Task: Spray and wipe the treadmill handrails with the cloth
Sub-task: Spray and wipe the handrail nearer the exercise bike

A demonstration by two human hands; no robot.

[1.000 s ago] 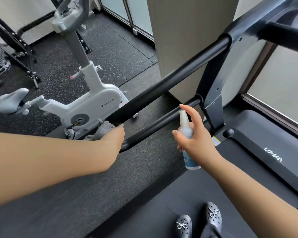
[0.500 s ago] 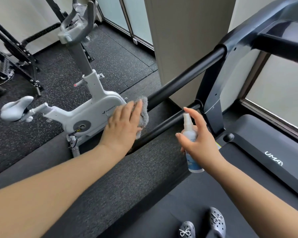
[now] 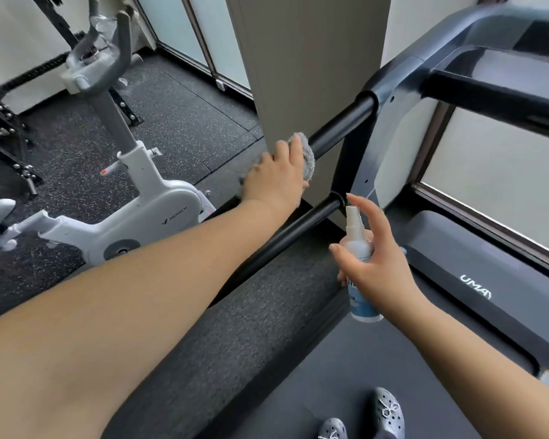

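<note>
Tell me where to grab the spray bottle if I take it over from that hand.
Grip the spray bottle by its lower body, coming from below-left. The right hand wraps the upper body with a finger at the nozzle, leaving only the round labelled base free.

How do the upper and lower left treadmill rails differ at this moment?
The upper rail is thicker and has the left hand pressing the grey cloth on it; the lower rail is thinner and untouched, beside the spray bottle in the right hand. Both are black and run parallel.
</note>
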